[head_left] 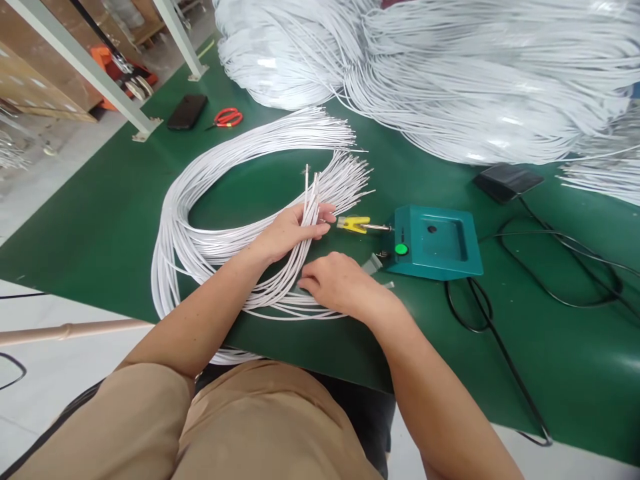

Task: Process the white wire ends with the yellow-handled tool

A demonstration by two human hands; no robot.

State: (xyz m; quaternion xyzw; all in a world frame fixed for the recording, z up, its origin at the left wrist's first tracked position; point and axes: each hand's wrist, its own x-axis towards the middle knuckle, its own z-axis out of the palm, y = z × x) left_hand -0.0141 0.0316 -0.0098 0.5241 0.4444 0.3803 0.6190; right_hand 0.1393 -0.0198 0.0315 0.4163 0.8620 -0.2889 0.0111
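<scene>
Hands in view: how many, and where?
2. The left hand holds a bunch of white cables; the right hand is lower in the picture, nearer the teal device. No other hands show.

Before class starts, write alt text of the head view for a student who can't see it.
A bare left hand holds a bunch of white wires over a green table, with the right hand close by. Also on it are a looped wire bundle, a teal device, red-handled scissors and a heap of wires.
</scene>
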